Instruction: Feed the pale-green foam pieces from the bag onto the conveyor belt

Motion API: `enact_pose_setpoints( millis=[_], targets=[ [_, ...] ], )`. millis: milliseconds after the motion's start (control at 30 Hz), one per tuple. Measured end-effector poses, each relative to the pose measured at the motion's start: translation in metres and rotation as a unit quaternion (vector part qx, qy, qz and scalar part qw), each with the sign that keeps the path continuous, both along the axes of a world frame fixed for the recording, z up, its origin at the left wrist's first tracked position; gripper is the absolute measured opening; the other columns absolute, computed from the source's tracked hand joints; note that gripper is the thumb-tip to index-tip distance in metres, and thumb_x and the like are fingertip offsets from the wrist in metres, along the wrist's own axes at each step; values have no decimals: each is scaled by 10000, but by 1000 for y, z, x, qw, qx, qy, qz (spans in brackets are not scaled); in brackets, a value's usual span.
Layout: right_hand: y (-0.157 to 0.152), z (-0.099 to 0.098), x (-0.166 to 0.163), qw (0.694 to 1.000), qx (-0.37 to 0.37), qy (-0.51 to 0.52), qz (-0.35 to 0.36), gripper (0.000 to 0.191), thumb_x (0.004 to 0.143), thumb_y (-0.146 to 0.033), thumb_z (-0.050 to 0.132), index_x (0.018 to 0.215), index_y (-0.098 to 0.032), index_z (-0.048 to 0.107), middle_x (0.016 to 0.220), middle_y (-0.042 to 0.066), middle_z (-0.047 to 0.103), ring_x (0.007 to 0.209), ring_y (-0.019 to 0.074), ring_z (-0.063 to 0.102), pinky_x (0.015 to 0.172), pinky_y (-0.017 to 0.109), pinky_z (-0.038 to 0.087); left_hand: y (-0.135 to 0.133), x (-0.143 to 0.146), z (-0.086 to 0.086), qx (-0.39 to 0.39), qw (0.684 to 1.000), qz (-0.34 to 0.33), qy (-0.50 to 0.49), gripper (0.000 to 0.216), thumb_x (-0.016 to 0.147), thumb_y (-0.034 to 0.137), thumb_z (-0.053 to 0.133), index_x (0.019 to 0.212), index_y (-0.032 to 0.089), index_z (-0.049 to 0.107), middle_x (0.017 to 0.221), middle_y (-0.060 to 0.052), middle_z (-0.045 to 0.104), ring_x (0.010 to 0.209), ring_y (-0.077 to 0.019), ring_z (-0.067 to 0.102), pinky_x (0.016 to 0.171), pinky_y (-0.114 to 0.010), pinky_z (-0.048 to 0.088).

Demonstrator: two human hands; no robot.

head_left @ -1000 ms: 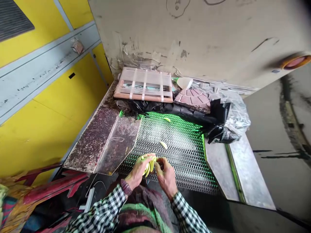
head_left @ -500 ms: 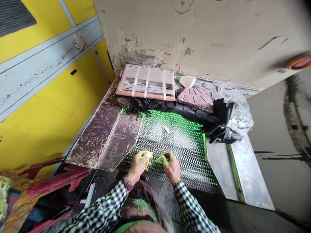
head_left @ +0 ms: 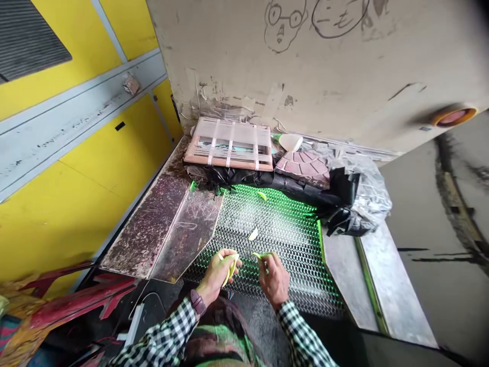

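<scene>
My left hand [head_left: 218, 272] is shut around a slim pale yellow-green piece of fruit [head_left: 230, 270], whose exact kind I cannot make out. A dark strap circles that wrist. My right hand [head_left: 274, 280] stands a little to the right, pinching a thin green strip of peel [head_left: 262, 256] between its fingers. Both hands hover over a green-lit wire mesh [head_left: 284, 229]. Two pale scraps lie on the mesh, one [head_left: 252, 234] just above my hands and one [head_left: 262, 195] near the far edge.
Beyond the mesh lie black plastic [head_left: 290, 184], a strapped wooden frame [head_left: 229, 144], a reddish patterned tile [head_left: 303, 169] and crumpled foil-like plastic [head_left: 369, 196]. A stained metal sheet [head_left: 153, 229] is on the left, with a grey metal strip [head_left: 382, 275] on the right. Yellow panels and a beige wall surround them.
My hands have moved apart since a second ago, and my right hand now holds a strip of peel away from the fruit. The view has also shifted slightly.
</scene>
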State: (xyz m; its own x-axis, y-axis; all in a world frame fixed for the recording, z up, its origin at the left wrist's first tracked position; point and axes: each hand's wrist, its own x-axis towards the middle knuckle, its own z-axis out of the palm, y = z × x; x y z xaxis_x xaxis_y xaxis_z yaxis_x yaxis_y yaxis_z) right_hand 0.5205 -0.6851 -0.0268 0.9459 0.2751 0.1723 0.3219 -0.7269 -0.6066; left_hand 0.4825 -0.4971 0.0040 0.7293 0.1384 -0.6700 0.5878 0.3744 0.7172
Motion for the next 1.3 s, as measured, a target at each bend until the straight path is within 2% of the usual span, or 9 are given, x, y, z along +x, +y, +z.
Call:
enact_pose_setpoints(
  millis=[100, 200, 433, 600, 833, 933, 1067, 1200, 1300],
  targets=[
    [-9, -8, -4, 989, -106, -78, 70, 231, 1020, -188, 441, 914, -213, 644, 918, 62, 662, 765, 181, 559, 652, 296, 378, 4, 1, 5, -18, 999, 44, 7, 363, 810, 362, 694, 1096, 173, 571, 944, -80, 726, 692, -133, 651, 501, -203, 479],
    [-7, 1, -15, 988, -115, -62, 79, 242, 1000, -161, 430, 1038, -219, 662, 962, 71, 665, 795, 199, 567, 685, 313, 399, 2, 3, 7, -41, 995, 86, 22, 392, 776, 328, 727, 1105, 176, 578, 962, -81, 722, 728, -150, 671, 548, -228, 516],
    [33, 36, -24, 978, 108, 180, 4, 264, 1018, -443, 489, 1062, -228, 635, 921, 55, 683, 779, 204, 628, 699, 316, 479, -19, 5, 1, -45, 995, 87, -24, 395, 726, 304, 805, 1053, 171, 629, 896, -36, 700, 710, -128, 648, 607, -221, 497],
    [31, 34, -8, 962, 175, 201, -51, 263, 997, -448, 499, 946, -218, 615, 888, 57, 700, 776, 208, 642, 698, 312, 489, -23, 3, 6, -45, 995, 81, -42, 427, 755, 385, 815, 1073, 163, 636, 977, -80, 730, 803, -167, 700, 697, -261, 545],
    [1, 12, 17, 995, -103, 0, 1, 285, 1013, -271, 389, 808, -215, 578, 777, 46, 584, 651, 180, 483, 575, 286, 316, -6, -16, 2, -83, 990, 115, -3, 490, 737, 414, 857, 1076, 158, 613, 1056, -147, 746, 897, -225, 741, 774, -336, 589],
    [10, 15, 13, 991, -133, -15, 30, 263, 1012, -250, 413, 851, -214, 618, 878, 68, 614, 743, 193, 527, 616, 290, 346, -7, -22, 2, -79, 989, 125, 17, 496, 685, 416, 892, 1031, 154, 651, 1006, -109, 736, 883, -213, 734, 771, -322, 585],
    [24, 38, -4, 993, 6, 114, 40, 248, 1022, -368, 470, 970, -220, 662, 945, 65, 671, 793, 196, 604, 686, 296, 433, -13, -20, 7, -92, 993, 73, -9, 429, 697, 386, 875, 999, 156, 676, 923, -59, 712, 779, -164, 706, 693, -269, 560],
    [21, 44, -11, 939, 194, 283, 36, 325, 992, -486, 512, 873, -218, 652, 784, 26, 675, 702, 188, 609, 629, 288, 463, -17, -12, 8, -73, 996, 31, -45, 351, 743, 339, 829, 986, 160, 649, 880, -56, 717, 727, -153, 693, 655, -254, 543],
    [11, 34, -1, 932, 187, 306, -45, 383, 964, -535, 506, 826, -207, 648, 713, 22, 653, 599, 176, 546, 534, 278, 405, -13, -10, 8, -54, 997, 47, -1, 303, 830, 394, 750, 974, 159, 621, 915, -109, 748, 781, -199, 733, 685, -299, 574]
  ],
)
